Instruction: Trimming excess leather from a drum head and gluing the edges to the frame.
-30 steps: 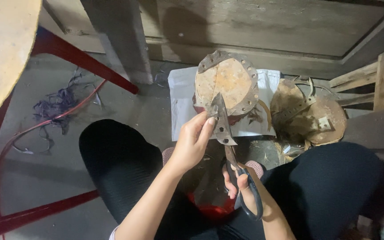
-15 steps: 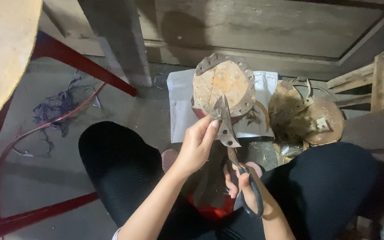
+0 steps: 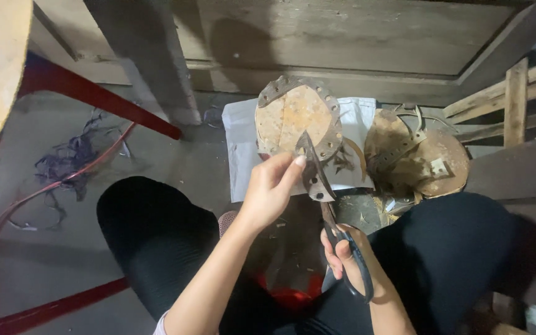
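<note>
Seated, knees apart, looking down. My left hand (image 3: 271,189) is raised at centre frame, forearm coming up from 6 o'clock, wrist bent back. Thumb and forefinger pinch a dark leather piece (image 3: 313,170), narrow and pointed, held upright. My right hand (image 3: 345,257) sits lower, at about 5 o'clock from the left, fingers closed through the black handles of the scissors (image 3: 342,245). Blades point up toward 12 and meet the bottom edge of the piece; I cannot tell how far they are parted.

Behind the piece, at 12 o'clock, a round tan leather disc (image 3: 296,115) with a punched dark rim lies on a white sheet (image 3: 240,146). At 2 o'clock, a heap of brown scraps (image 3: 420,155). A red chair frame (image 3: 88,93) runs along 9 to 10 o'clock.
</note>
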